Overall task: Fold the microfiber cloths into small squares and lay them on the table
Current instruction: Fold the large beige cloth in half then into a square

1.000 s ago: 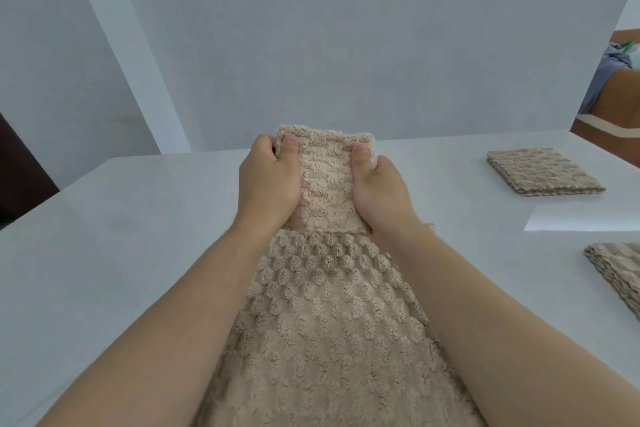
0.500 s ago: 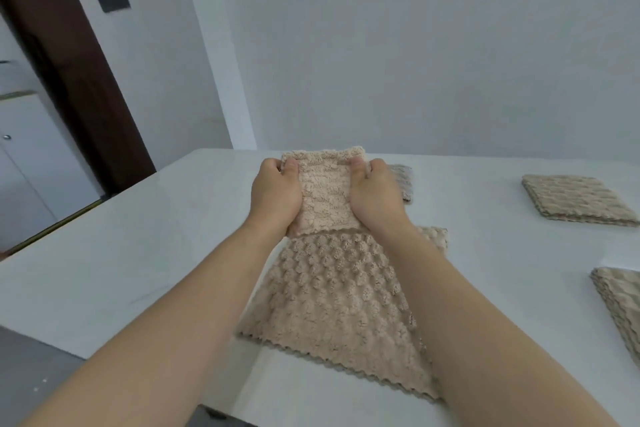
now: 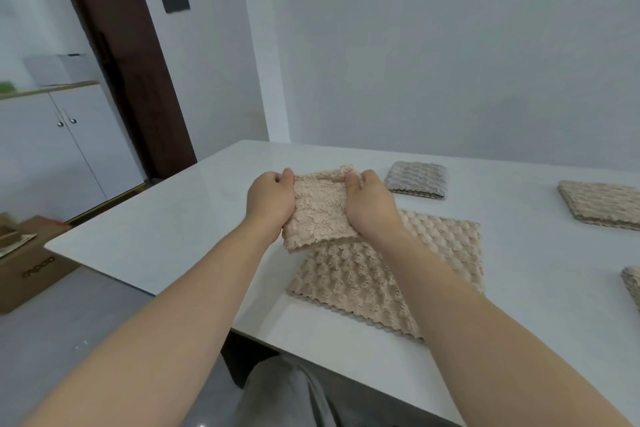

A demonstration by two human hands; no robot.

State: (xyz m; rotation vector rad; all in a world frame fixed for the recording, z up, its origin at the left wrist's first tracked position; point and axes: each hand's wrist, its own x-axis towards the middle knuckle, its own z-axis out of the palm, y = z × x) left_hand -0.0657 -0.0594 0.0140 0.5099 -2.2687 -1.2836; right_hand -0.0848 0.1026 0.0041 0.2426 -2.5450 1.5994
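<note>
I hold a small folded beige microfiber cloth (image 3: 320,210) in the air over the white table (image 3: 173,218). My left hand (image 3: 270,201) grips its left side and my right hand (image 3: 370,206) grips its right side, thumbs on top near the far edge. Under my hands a larger beige cloth (image 3: 349,274) lies flat and unfolded on the table, its scalloped edge toward me. A folded square cloth (image 3: 417,179) lies just beyond my right hand. Another folded cloth (image 3: 601,203) lies at the far right.
The corner of a third folded cloth (image 3: 632,284) shows at the right edge. The table's left corner is near a cardboard box (image 3: 24,263) on the floor. A white cabinet (image 3: 52,146) and a dark door frame (image 3: 128,62) stand at the left. My knee (image 3: 287,395) is below the table's near edge.
The view has pulled back and swung left, showing the table corner, floor and cabinet. Both hands still grip the folded cloth, now lifted clear of the flat cloth beneath.
</note>
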